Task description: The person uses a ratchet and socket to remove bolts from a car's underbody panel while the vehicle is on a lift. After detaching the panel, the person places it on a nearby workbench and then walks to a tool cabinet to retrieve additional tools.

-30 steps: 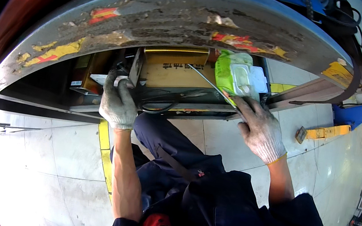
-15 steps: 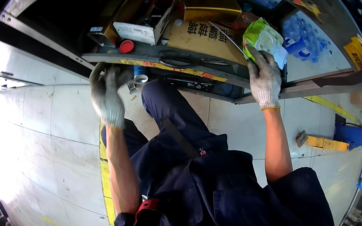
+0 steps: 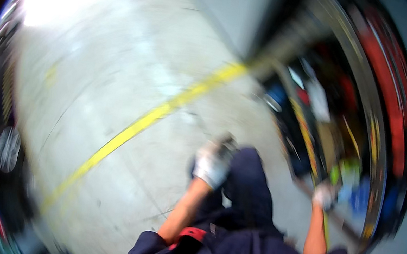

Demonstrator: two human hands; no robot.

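Motion smears the whole head view. My left hand (image 3: 212, 164), in a white work glove with dark, dirty fingers, is beside my raised knee (image 3: 251, 176). Its fingers are too blurred to read. At the right, my gloved right hand (image 3: 326, 196) reaches to the edge of a metal shelf unit (image 3: 311, 143). Closest to it is a green and white soft package (image 3: 348, 172) on the shelf. Whether the fingers touch or grip that package cannot be made out.
A yellow floor line (image 3: 158, 112) runs slantwise across the pale floor. Boxes and blurred items fill the shelf, with a blue-ended can (image 3: 274, 96) at its lower level. Something long and red (image 3: 390, 76) lies above the shelf. A vehicle wheel (image 3: 8, 149) shows at the far left.
The view has swung left, so the shelf unit now stands at the right. My left hand has left the shelf's front edge for my knee. My right hand remains near the green package.
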